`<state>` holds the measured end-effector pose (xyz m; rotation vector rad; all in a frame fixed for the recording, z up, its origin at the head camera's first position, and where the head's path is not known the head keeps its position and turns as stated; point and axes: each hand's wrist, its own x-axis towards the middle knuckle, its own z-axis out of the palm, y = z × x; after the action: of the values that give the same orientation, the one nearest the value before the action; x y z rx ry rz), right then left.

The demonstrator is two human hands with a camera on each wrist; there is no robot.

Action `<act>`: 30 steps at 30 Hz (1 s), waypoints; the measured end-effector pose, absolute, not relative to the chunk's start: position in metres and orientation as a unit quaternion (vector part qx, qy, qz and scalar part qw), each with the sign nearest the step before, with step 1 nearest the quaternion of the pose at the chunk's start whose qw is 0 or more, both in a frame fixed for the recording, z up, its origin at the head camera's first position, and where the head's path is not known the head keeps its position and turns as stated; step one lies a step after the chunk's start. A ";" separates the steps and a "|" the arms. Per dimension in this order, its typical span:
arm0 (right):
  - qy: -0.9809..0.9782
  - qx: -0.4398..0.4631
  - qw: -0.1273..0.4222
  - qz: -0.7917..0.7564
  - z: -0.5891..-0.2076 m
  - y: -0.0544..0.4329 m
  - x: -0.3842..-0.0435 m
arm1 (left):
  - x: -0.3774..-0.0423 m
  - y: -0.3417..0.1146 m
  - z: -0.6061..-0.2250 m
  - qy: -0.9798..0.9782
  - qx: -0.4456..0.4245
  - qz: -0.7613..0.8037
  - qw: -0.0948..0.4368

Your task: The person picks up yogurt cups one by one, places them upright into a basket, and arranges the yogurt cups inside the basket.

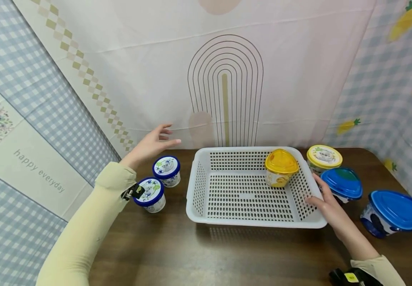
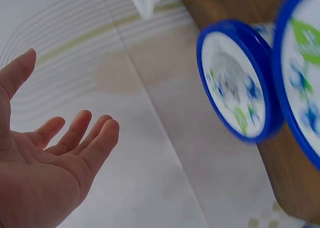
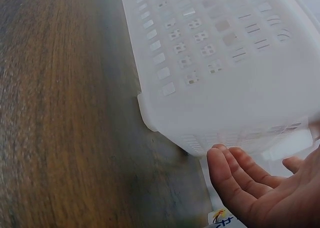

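1. Left hand (image 1: 151,145): fingers apart, near the farther blue-lidded tub (image 1: 167,167) at left.
2. Right hand (image 1: 331,206): thumb and fingers clamp the white basket (image 1: 256,223) by its right rim.
3. Yellow-lidded tub (image 1: 281,165): inside, far right.

A dark brown wood-grain table (image 1: 170,254) with a rounded far right corner carries a white rectangular perforated plastic basket (image 1: 248,222) at its far middle. Left of that stand two round white tubs with dark-blue lids (image 1: 167,170), one nearer and further left. On the right, from far to near, come a yellow-lidded round tub (image 1: 323,156), a blue-lidded tub (image 1: 341,183) and a larger blue-lidded tub (image 1: 393,212).
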<state>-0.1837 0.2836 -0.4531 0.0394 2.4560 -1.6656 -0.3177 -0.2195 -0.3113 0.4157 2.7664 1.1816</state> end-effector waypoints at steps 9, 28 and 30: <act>0.827 0.004 0.086 -0.555 -0.457 0.286 -0.184 | -0.290 -0.268 -0.298 0.911 0.100 0.397 0.038; 0.825 -0.003 0.084 -0.558 -0.457 0.286 -0.184 | -0.263 -0.306 -0.301 0.910 0.071 0.407 0.031; 0.826 -0.003 0.082 -0.557 -0.456 0.286 -0.184 | -0.261 -0.308 -0.305 0.910 0.071 0.408 0.033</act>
<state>-0.1840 0.2862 -0.4560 -0.0095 2.4679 -1.6647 -0.2615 -0.3079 -0.3049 0.2182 2.7991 1.2565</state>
